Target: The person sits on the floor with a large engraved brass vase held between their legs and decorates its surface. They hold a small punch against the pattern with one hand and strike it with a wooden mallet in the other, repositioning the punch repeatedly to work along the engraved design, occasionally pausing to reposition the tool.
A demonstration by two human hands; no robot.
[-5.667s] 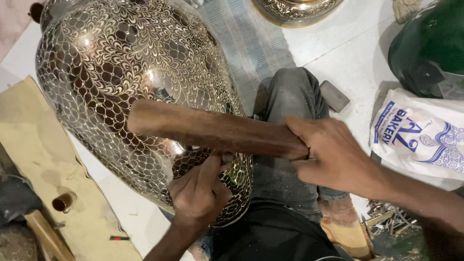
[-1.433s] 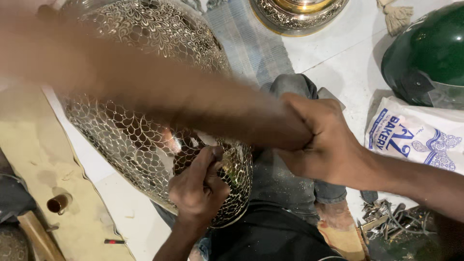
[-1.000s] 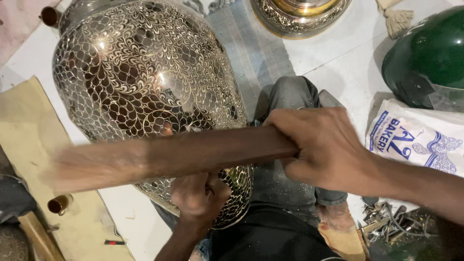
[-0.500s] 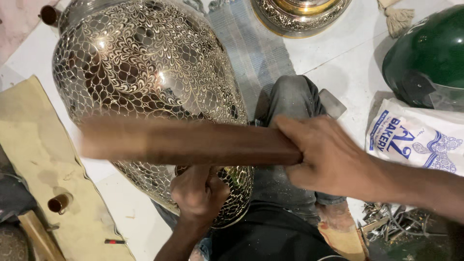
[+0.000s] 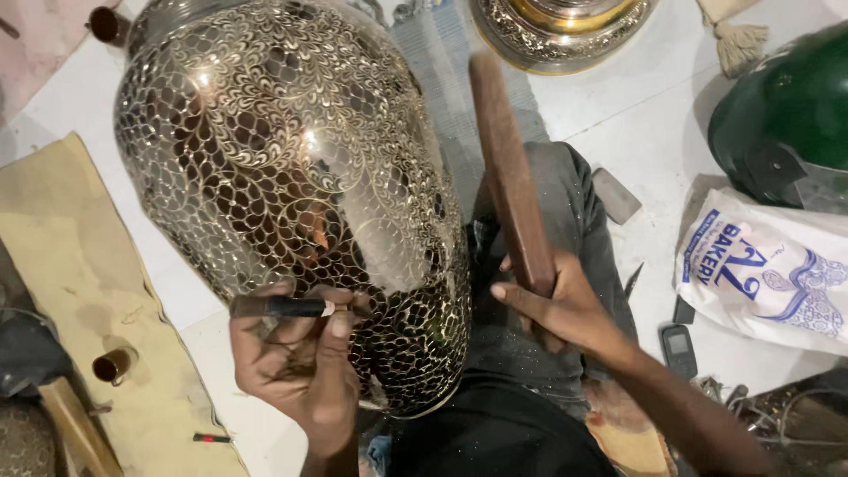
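While the large engraved metal vase (image 5: 283,177) lies tilted across the lap, its patterned brass-and-dark surface fills the middle of the head view, with its base end toward the body and its neck toward the upper left. A slim dark chisel (image 5: 281,306) is pinched between the thumb and fingers of the left hand (image 5: 296,371), which is closed around it and pressed against the lower belly of the vase. A long wooden stick (image 5: 511,172) is gripped at its lower end by the right hand (image 5: 565,309), the fingers wrapped shut around it; the stick is raised nearly upright and stands just right of the vase, apart from the chisel. Grey trousers (image 5: 574,221) are seen behind the stick, between the vase and the white floor (image 5: 645,115).

Around the work, a tan cloth mat (image 5: 79,291) is spread at the left, with a small copper-coloured tube (image 5: 113,365) and a wooden handle (image 5: 75,428) on it. At the top a second ornate brass vessel (image 5: 561,26) is partly cut off by the frame. At the right a green helmet (image 5: 786,115) rests above a white printed plastic bag (image 5: 768,274), and a small dark phone (image 5: 678,349) lies near the right forearm. A heap of metal scraps (image 5: 751,406) is seen at the lower right.
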